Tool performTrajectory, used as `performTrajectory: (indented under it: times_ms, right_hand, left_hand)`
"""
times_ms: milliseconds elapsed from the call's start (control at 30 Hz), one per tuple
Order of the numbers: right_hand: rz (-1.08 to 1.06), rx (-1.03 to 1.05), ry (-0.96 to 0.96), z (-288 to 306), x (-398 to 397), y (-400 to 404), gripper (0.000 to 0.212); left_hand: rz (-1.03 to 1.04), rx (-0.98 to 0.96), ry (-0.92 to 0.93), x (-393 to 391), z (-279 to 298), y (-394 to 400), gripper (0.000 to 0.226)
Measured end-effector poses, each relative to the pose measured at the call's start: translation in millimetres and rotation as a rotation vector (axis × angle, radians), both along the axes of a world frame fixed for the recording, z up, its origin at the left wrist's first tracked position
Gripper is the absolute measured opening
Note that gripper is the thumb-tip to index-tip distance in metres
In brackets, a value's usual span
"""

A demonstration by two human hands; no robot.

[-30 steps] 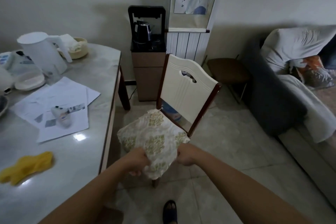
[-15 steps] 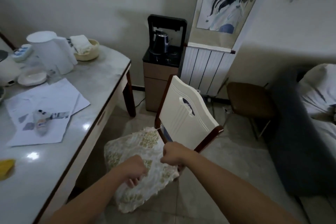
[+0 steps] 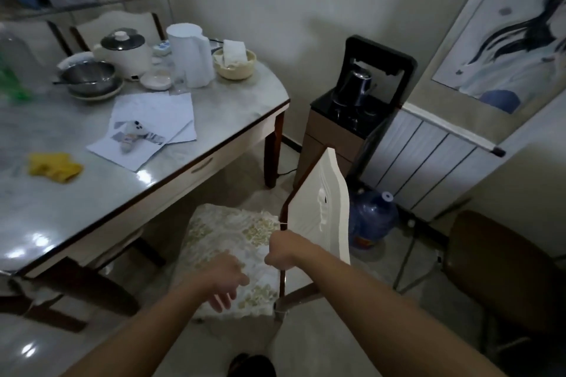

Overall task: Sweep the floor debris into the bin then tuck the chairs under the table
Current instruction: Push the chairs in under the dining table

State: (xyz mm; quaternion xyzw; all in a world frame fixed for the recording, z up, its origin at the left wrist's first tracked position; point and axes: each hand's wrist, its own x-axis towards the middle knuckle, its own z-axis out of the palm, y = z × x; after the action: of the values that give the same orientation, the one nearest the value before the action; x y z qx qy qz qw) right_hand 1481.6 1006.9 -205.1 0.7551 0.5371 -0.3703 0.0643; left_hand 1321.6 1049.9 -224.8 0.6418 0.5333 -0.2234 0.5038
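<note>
Tucking step in hand: right hand [image 3: 283, 249] gripping the dining chair [image 3: 321, 214] by its backrest frame, left hand [image 3: 228, 280] loose-fingered over the cushioned seat (holding nothing), chair beside the bench's [image 3: 214, 119] near edge. Next: push seat under.

A home dining room, desk [image 3: 214, 131] cluttered with rice cooker [image 3: 124, 50], bowls [image 3: 87, 78] and kettle [image 3: 190, 55], cushioned chair [image 3: 318, 211] beside it, water dispenser [image 3: 358, 104], radiator [image 3: 428, 159], poster [image 3: 520, 24] hung on wall.
</note>
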Motion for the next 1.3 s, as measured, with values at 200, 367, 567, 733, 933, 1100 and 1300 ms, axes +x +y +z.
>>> performTrajectory:
  times_ms: [200,367,567,733,933,1100,1300]
  right_hand:
    - [0.066,-0.044,-0.004,-22,39,34,0.013]
    - [0.136,-0.16,-0.076,-39,70,58,0.037]
    - [0.245,-0.191,-0.156,-29,88,108,0.037]
    - [0.424,-0.234,-0.196,-28,94,137,0.037]
    - [0.549,-0.256,-0.336,-43,126,172,0.04]
    - [0.713,-0.345,-0.429,-58,167,194,0.044]
    - [0.934,-0.396,-0.538,-60,209,205,0.047]
  left_hand:
    - [0.158,-0.045,-0.017,24,-37,10,0.03]
    - [0.264,-0.16,0.01,42,-71,23,0.029]
    - [0.431,-0.167,-0.035,50,-85,22,0.025]
    - [0.457,-0.271,-0.018,61,-87,2,0.025]
    - [0.415,-0.206,-0.087,97,-99,-44,0.056]
    - [0.876,-0.449,-0.11,130,-108,-61,0.066]
    - [1.267,-0.332,-0.184,173,-118,-90,0.053]
